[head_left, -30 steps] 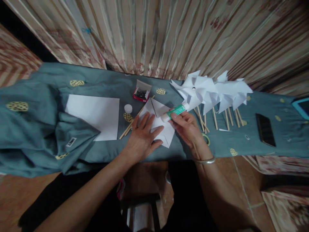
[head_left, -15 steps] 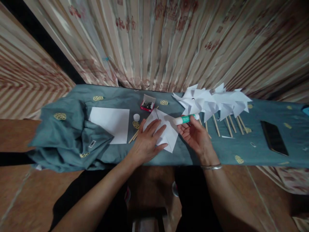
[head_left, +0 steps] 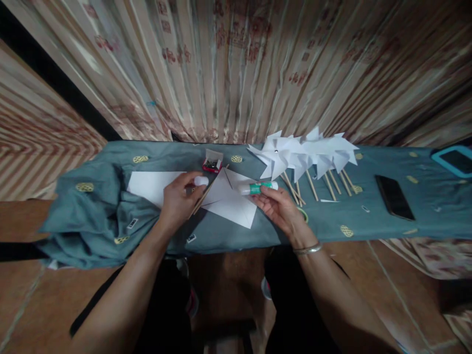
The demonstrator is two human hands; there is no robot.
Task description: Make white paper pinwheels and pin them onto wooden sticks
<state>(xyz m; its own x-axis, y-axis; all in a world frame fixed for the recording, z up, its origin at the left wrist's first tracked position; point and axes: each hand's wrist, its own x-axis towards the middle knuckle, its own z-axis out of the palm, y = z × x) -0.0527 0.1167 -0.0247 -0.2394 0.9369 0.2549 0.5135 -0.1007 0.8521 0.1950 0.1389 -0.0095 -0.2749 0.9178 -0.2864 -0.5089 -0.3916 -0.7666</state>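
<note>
My right hand [head_left: 280, 207] holds a green and white glue stick [head_left: 257, 187] sideways, its tip pointing left over a cut white paper square [head_left: 230, 199]. My left hand [head_left: 179, 200] has its fingertips on the white glue cap [head_left: 201, 181], beside wooden sticks [head_left: 201, 196] lying at the paper's left edge. Whether the cap is gripped or only touched is unclear. A small red box of pins [head_left: 213, 161] sits just behind the cap.
Several finished white paper pinwheels [head_left: 302, 152] on wooden sticks lie to the right. A plain white sheet [head_left: 149, 185] lies left. A black phone [head_left: 394, 197] and a teal-cased device [head_left: 455, 160] are far right. The teal cloth [head_left: 92, 216] bunches at the left; curtains hang behind.
My left hand lifted off the paper square and moved left to the white cap. My right hand, still holding the glue stick, lowered slightly toward the paper. The camera view shifted.
</note>
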